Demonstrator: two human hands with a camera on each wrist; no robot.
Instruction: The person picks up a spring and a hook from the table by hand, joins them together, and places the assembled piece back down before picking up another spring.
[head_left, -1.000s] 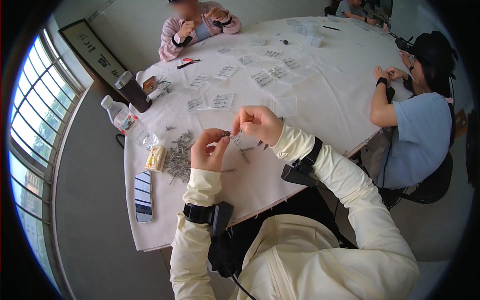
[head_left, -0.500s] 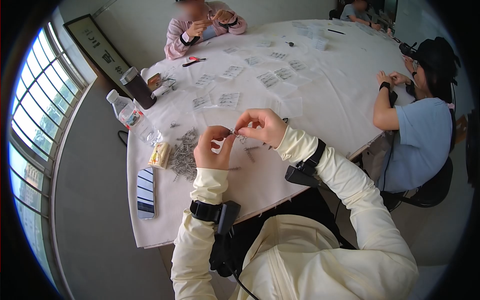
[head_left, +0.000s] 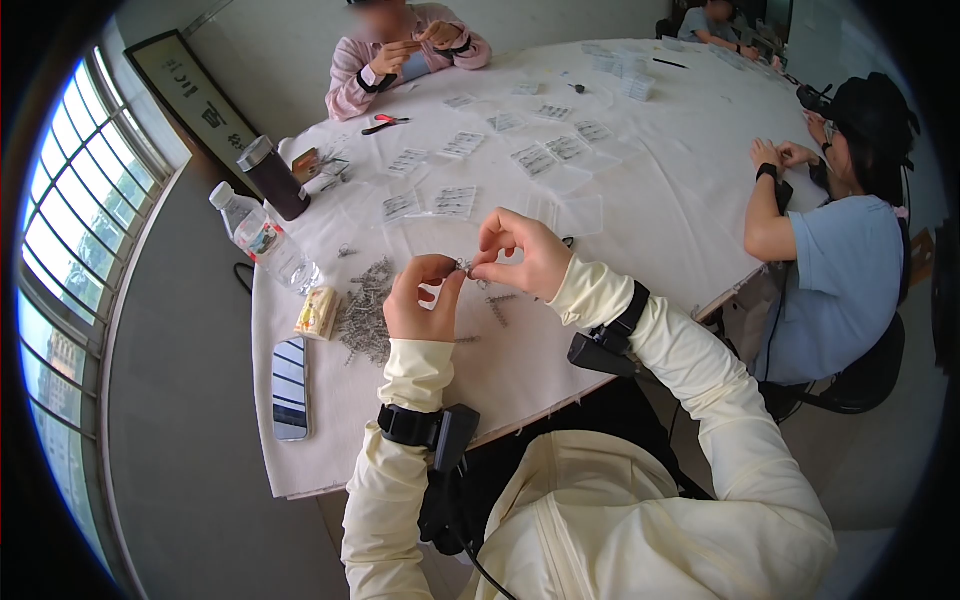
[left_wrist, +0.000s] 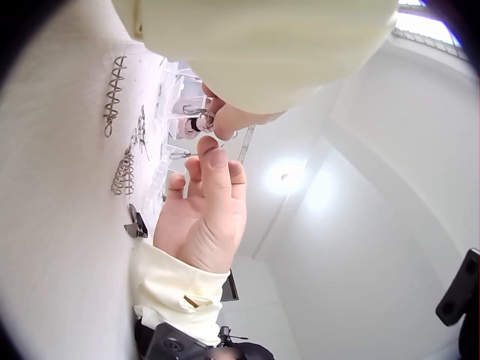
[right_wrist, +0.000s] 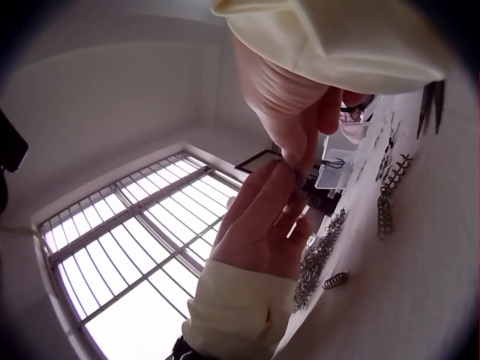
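Both hands meet over the near side of the table. My left hand (head_left: 420, 300) pinches a small metal wire piece (head_left: 463, 268) between thumb and forefinger. From the right, my right hand (head_left: 525, 258) pinches the same piece with thumb and forefinger, its other fingers bent. Curved, hook-like wire (left_wrist: 193, 111) shows by the fingertips in the left wrist view; the fingers hide much of the piece. A pile of small coil springs (head_left: 365, 318) lies beside and below the left hand. Several loose springs (head_left: 498, 312) rest under the right hand.
Along the left side stand a water bottle (head_left: 262, 238), a dark flask (head_left: 275, 178), a yellow-and-white packet (head_left: 317, 313) and a phone (head_left: 291, 390). Clear plastic boxes (head_left: 455, 202) with small metal pieces spread beyond the hands. Red-handled pliers (head_left: 385, 123) lie farther back. Other people sit around the table.
The right hand shifted slightly; its fingertips came in close to the left fingertips and now stand a little apart, with wire showing between. Both hands keep their pinch.
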